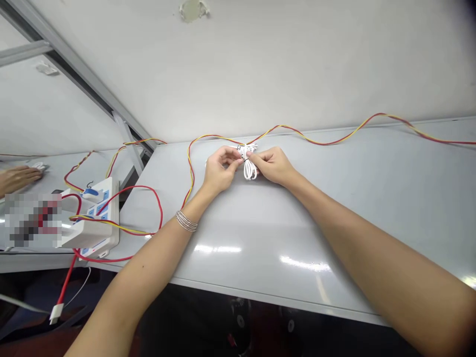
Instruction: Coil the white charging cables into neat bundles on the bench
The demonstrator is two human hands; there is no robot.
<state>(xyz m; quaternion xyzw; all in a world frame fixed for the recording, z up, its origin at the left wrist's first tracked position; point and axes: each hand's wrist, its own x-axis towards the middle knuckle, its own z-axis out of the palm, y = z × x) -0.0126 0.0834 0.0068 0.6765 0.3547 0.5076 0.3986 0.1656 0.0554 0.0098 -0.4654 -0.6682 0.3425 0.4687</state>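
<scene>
Pinching looped, smooth white cable (250, 169), both hands (274, 166) meet mid-bundle.

Hands and cable, located relative to the power strip (111, 198). To its right, the left hand (219, 171) and right hand (275, 166) pinch a bundled white cable (250, 167); beyond its left side, another person's hand (20, 178) touches a white bundle (39, 166).

Red-and-yellow wire (327, 144), wavy, lying along the foot of the pale wall (297, 64). White power strip (111, 213) with blue sockets, at left. Red cable (67, 280), white connector (57, 313) at its end, hanging over the table edge (275, 301).
</scene>
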